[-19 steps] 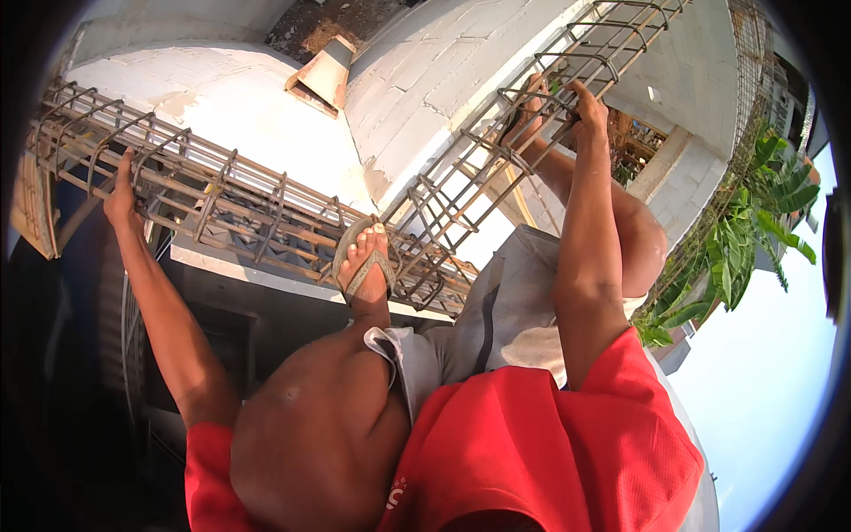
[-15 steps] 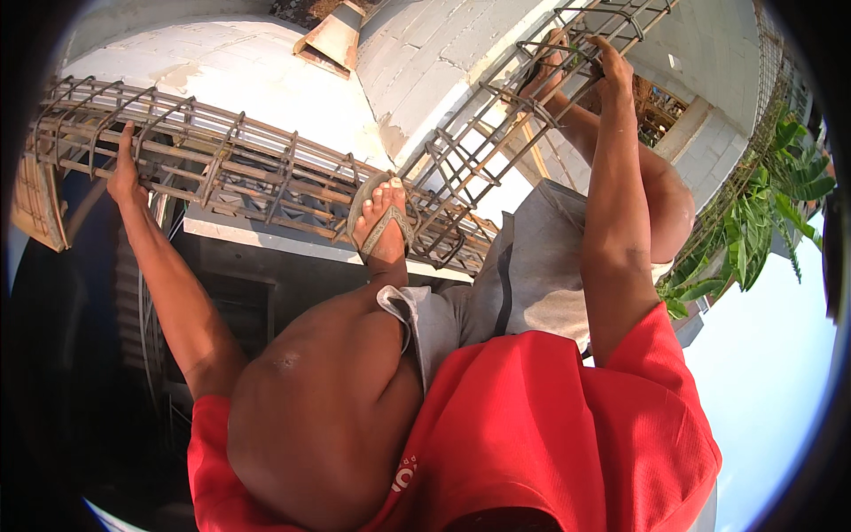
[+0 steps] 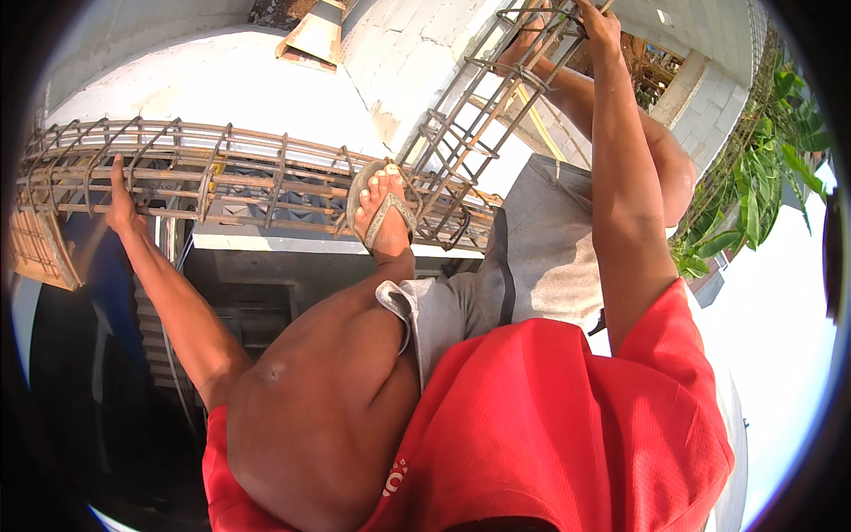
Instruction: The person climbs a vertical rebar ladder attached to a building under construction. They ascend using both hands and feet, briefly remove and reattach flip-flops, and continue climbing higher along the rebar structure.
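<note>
A long cage of rusty steel rebar (image 3: 248, 182) with square stirrups runs across from the left. Near the middle it meets a second rebar cage (image 3: 454, 146) that slants up to the right. On the left cage's near side, my left hand (image 3: 124, 206) grips the bars with one digit stretched up over them; its other fingers are mostly hidden. Far up on the right, my right hand (image 3: 603, 28) is closed on a bar of the slanting cage. My left foot in a flip-flop (image 3: 383, 208) rests on the cages' junction. My other foot (image 3: 530, 40) is braced by the slanting cage.
Below the left cage lies a concrete ledge (image 3: 292, 239) above a dark drop. A wooden board (image 3: 49, 248) sits under the cage's left end. White block walls (image 3: 390, 53) stand beyond, with a wooden chute-like piece (image 3: 315, 34). Green leafy plants (image 3: 745, 208) grow at right.
The view has tilted: the left cage end and my left hand sit lower, while the slanting cage and my right hand sit higher. Both hands stay at about the same places on the cages.
</note>
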`<state>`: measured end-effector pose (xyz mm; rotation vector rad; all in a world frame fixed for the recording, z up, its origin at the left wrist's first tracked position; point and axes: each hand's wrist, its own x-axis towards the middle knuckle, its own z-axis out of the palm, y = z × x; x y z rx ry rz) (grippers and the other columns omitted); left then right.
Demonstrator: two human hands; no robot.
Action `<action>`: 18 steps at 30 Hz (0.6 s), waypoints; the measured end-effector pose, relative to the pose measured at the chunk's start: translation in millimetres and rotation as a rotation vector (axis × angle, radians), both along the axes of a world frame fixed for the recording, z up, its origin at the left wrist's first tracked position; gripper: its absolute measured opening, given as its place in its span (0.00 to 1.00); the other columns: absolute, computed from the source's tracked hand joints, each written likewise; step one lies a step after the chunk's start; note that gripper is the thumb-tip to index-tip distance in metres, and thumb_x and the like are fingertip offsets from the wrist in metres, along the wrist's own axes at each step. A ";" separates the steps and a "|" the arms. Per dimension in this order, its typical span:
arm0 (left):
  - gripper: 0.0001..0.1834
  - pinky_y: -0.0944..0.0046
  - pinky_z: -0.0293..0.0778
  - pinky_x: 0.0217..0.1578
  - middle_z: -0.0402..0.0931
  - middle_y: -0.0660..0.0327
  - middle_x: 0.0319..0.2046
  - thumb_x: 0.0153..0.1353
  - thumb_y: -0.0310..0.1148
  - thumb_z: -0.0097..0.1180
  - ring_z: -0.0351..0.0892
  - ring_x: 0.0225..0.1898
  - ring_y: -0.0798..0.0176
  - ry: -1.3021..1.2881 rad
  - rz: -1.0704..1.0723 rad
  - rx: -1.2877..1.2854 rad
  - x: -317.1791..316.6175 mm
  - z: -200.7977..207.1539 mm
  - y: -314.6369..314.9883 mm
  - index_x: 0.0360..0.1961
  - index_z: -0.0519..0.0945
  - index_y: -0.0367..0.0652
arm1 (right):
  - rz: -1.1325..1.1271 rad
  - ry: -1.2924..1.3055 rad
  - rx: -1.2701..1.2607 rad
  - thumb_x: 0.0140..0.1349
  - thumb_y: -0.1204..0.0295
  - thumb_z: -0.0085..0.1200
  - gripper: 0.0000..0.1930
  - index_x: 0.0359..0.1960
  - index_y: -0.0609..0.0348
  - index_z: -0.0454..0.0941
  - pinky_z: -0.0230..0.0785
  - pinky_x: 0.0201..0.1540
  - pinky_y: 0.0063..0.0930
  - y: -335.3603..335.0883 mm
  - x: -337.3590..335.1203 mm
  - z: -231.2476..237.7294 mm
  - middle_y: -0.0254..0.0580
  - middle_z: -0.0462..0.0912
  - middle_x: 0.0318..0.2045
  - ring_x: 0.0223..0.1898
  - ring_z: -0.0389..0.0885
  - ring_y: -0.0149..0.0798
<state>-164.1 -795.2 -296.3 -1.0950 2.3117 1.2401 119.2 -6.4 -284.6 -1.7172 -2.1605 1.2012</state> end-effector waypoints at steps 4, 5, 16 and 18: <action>0.39 0.65 0.63 0.22 0.87 0.58 0.40 0.47 0.54 0.84 0.72 0.23 0.70 0.030 0.002 -0.004 -1.5 1.5 8.4 0.49 0.89 0.31 | -0.159 -0.290 0.301 0.44 0.42 0.82 0.61 0.71 0.78 0.69 0.72 0.70 0.49 -53.2 13.7 33.6 0.69 0.72 0.69 0.69 0.75 0.59; 0.39 0.65 0.62 0.22 0.86 0.59 0.39 0.47 0.54 0.85 0.70 0.22 0.70 0.024 0.022 -0.033 3.6 3.5 -0.5 0.49 0.89 0.31 | -0.246 -0.210 0.101 0.39 0.35 0.82 0.75 0.78 0.79 0.55 0.56 0.81 0.50 -81.0 14.2 43.4 0.71 0.57 0.78 0.80 0.59 0.59; 0.53 0.52 0.81 0.53 0.83 0.47 0.57 0.43 0.54 0.87 0.83 0.50 0.55 0.083 0.101 0.011 -2.0 -34.2 -33.4 0.57 0.81 0.17 | 0.091 -0.534 0.353 0.40 0.44 0.86 0.76 0.75 0.89 0.49 0.60 0.77 0.52 -246.2 70.1 74.4 0.82 0.62 0.69 0.75 0.61 0.68; 0.51 0.53 0.79 0.50 0.84 0.50 0.50 0.42 0.57 0.87 0.81 0.45 0.57 0.057 0.106 -0.042 -4.2 -33.9 -31.4 0.52 0.83 0.18 | 0.073 -0.505 0.206 0.41 0.46 0.86 0.73 0.74 0.89 0.51 0.62 0.76 0.50 -249.1 81.3 61.6 0.82 0.65 0.68 0.73 0.65 0.68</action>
